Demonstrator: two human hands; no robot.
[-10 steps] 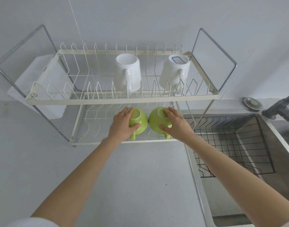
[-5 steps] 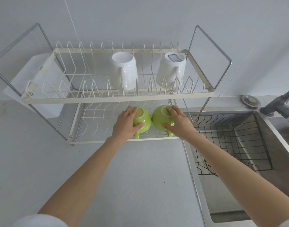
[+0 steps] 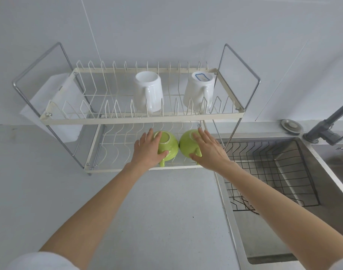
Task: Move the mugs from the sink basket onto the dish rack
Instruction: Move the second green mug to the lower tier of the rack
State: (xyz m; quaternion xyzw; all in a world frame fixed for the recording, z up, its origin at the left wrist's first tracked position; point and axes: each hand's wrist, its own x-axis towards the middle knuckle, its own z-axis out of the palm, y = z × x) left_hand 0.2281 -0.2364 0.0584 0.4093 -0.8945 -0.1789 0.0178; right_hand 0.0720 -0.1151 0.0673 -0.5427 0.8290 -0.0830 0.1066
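Two green mugs stand upside down, side by side, on the lower tier of the cream wire dish rack (image 3: 108, 120). My left hand (image 3: 147, 151) lies over the left green mug (image 3: 169, 144), thumb against its front. My right hand (image 3: 209, 151) covers the right green mug (image 3: 186, 146), fingers stretched across its base and thumb on its front. On the upper tier, two white mugs (image 3: 148, 92) (image 3: 198, 90) sit upside down. To the right, the black wire sink basket (image 3: 273, 172) holds no mugs that I can see.
A steel sink (image 3: 264, 240) lies to the right, with a grey faucet (image 3: 326, 129) and a round drain stopper (image 3: 291, 125) behind it. A white board (image 3: 65, 98) leans at the rack's left end. Grey counter (image 3: 157, 211) spreads in front of the rack.
Both hands stay on the green mugs on the lower tier. Their fingers have straightened a little, and the view has tilted slightly.
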